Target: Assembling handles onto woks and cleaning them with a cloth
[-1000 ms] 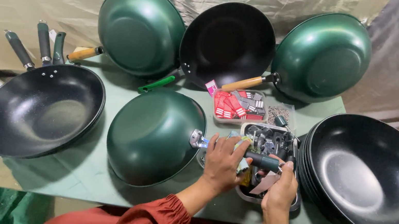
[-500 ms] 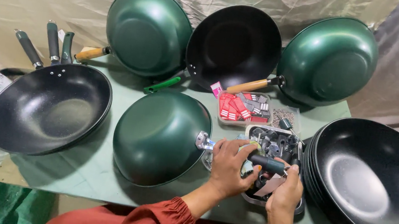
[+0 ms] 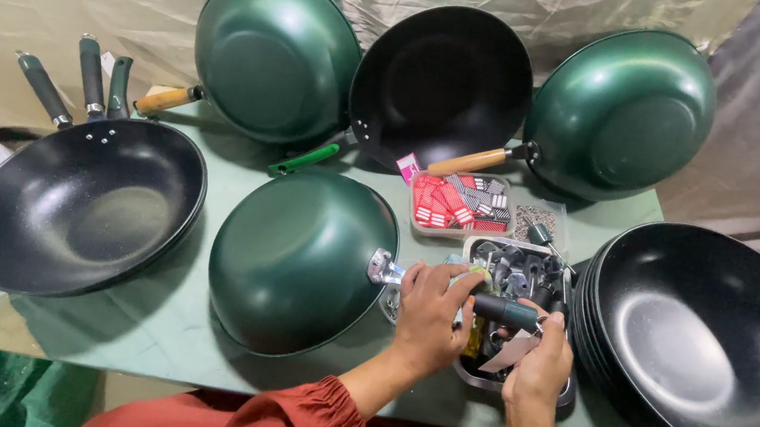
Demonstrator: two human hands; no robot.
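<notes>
Green bench (image 3: 133, 347), draped cloth behind. Upturned green wok (image 3: 299, 262) at centre, handle not yet on. Left hand (image 3: 430, 315) pinching at its metal bracket (image 3: 382, 267); right hand (image 3: 540, 360) clamped on dark handle (image 3: 505, 311) over parts tray (image 3: 563, 393).

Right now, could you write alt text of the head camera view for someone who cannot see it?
Two bare hands, left hand and right hand, hold a dark green handle beside an upturned green wok over a metal parts tray. More green and black woks surround them on a green table.

A clear tray (image 3: 496, 222) of red-and-white packets (image 3: 437, 202) stands mid-table.
</notes>
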